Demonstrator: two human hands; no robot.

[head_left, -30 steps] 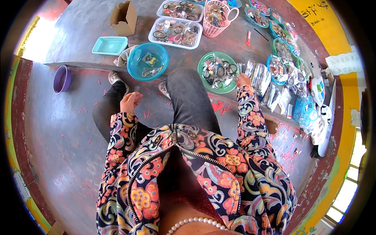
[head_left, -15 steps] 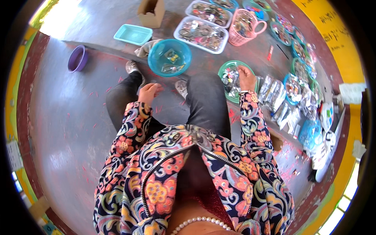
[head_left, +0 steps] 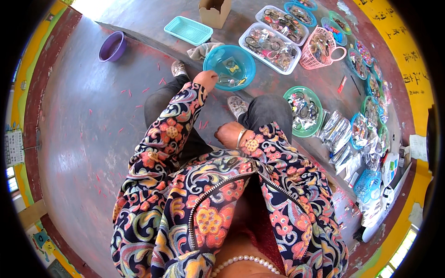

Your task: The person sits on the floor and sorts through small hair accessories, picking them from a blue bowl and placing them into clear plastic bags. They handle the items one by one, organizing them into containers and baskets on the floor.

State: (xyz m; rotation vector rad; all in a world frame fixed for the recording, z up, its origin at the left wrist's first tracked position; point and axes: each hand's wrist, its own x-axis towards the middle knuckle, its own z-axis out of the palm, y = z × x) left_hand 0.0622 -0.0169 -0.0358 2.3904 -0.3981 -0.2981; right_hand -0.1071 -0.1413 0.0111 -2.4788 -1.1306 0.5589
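My left hand (head_left: pixel 206 79) is at the near left rim of a blue plastic basin (head_left: pixel 251 62), its fingers curled together; whatever they may hold is hidden. Inside the basin lie a few small packets, one with a yellow bow-like piece (head_left: pixel 231 65). Over my lap, my right hand (head_left: pixel 229 134) is bent inward with closed fingers, and I cannot make out anything in them. A green round basket (head_left: pixel 318 126) stands right of my knee, holding dark hair-tie-like loops and small packaged pieces (head_left: pixel 303 108).
White trays (head_left: pixel 291 68) of small packaged goods and a pink handled basket (head_left: pixel 306 60) stand beyond. Clear-wrapped packets (head_left: pixel 334 129) and several baskets line the right. A turquoise tray (head_left: pixel 188 42), a cardboard box (head_left: pixel 214 17) and a purple basin (head_left: pixel 112 58) are farther left.
My right hand has left the green basket and come back over my lap. My left hand has moved forward to the blue basin's rim. The view has shifted leftward.
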